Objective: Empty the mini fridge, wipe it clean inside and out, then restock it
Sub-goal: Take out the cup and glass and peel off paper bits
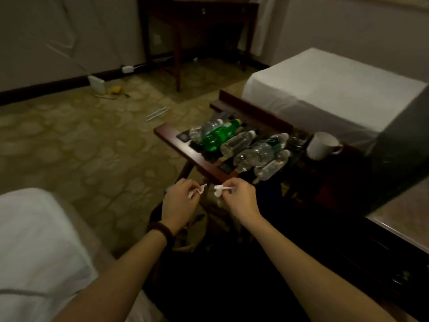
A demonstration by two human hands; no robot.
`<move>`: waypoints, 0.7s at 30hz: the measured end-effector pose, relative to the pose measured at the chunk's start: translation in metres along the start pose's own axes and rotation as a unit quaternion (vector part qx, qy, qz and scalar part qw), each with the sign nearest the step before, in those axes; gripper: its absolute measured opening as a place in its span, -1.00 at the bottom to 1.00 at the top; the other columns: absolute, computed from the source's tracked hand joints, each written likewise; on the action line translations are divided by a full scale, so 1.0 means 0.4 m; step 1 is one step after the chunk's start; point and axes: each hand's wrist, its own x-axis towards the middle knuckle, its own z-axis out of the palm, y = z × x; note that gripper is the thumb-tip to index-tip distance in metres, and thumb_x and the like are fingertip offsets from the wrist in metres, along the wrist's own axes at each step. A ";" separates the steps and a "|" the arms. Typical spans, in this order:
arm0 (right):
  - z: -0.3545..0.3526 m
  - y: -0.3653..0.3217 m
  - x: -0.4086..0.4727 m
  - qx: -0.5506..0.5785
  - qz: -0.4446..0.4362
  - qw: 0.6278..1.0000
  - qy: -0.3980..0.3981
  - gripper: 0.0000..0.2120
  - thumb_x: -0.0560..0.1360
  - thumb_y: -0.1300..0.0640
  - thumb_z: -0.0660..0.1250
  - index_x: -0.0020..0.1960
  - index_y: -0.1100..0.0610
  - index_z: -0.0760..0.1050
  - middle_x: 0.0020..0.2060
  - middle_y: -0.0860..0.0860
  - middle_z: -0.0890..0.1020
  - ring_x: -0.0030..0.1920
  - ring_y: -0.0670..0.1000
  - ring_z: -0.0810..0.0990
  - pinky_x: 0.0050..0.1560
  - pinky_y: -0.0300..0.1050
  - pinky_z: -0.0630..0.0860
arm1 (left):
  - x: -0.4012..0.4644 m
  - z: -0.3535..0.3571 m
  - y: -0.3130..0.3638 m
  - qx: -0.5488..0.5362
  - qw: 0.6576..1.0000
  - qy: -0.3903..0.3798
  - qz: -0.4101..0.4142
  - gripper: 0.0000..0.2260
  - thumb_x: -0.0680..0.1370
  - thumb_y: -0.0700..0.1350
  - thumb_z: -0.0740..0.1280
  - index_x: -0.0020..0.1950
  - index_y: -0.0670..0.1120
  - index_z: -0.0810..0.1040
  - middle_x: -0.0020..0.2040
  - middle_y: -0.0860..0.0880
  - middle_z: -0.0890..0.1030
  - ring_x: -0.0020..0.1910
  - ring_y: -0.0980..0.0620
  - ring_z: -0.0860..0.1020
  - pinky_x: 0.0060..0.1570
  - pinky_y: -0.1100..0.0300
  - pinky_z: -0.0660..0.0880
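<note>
Two hands, left hand (178,201) and right hand (239,198), each pinched a white tissue piece (218,189) before the bottles (246,145) on the table (176,141); folding it into a flat pad would probably wipe better.

Clear and green plastic bottles (234,142) lie on the dark wooden worktop (185,145) before me; a white ceramic mug (321,145) sits right of them.

Five bottles (234,145), one mug (321,145), two hands (178,201)
</note>
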 end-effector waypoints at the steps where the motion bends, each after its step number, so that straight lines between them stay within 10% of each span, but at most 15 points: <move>1: 0.029 -0.008 0.010 -0.004 -0.004 1.000 -0.020 -0.88 0.49 0.24 0.30 -0.04 0.19 0.61 -0.05 0.06 0.62 -0.06 -0.06 0.52 -0.18 -0.34 0.33 | 0.001 -0.002 -0.039 0.003 0.999 -0.009 -0.039 -0.92 0.51 -0.20 0.31 -0.08 -0.10 0.59 -0.11 0.03 0.51 -0.19 0.14 0.42 -0.21 0.32 0.29; 7: 0.165 -0.035 0.082 -0.033 0.005 0.993 -0.114 -0.77 0.53 0.21 0.27 0.16 0.19 0.56 0.09 0.04 0.61 0.11 -0.03 0.53 -0.09 -0.37 0.35 | 0.021 -0.013 -0.187 -0.068 0.964 -0.058 -0.249 -0.90 0.56 -0.09 0.28 -0.11 -0.04 0.56 -0.20 0.03 0.57 -0.33 0.22 0.47 -0.47 0.43 0.31; 15: 0.265 0.032 0.136 -0.074 0.090 0.940 -0.321 -0.61 0.55 0.17 0.25 0.37 0.05 0.38 0.29 0.06 0.47 0.27 0.06 0.45 0.21 -0.13 0.43 | 0.052 0.001 -0.269 -0.067 0.939 -0.156 -0.300 -0.79 0.55 -0.09 0.30 0.17 -0.06 0.50 0.06 0.01 0.54 -0.15 0.18 0.48 -0.33 0.42 0.36; 21: 0.247 0.087 0.143 -0.078 0.095 0.947 -0.298 -0.69 0.57 0.29 0.18 0.28 0.12 0.47 0.23 0.04 0.53 0.22 0.02 0.48 0.15 -0.20 0.42 | 0.054 0.015 -0.279 -0.048 0.945 -0.148 -0.288 -0.80 0.56 -0.20 0.27 0.17 -0.09 0.52 0.16 -0.05 0.55 -0.04 0.16 0.51 -0.11 0.35 0.47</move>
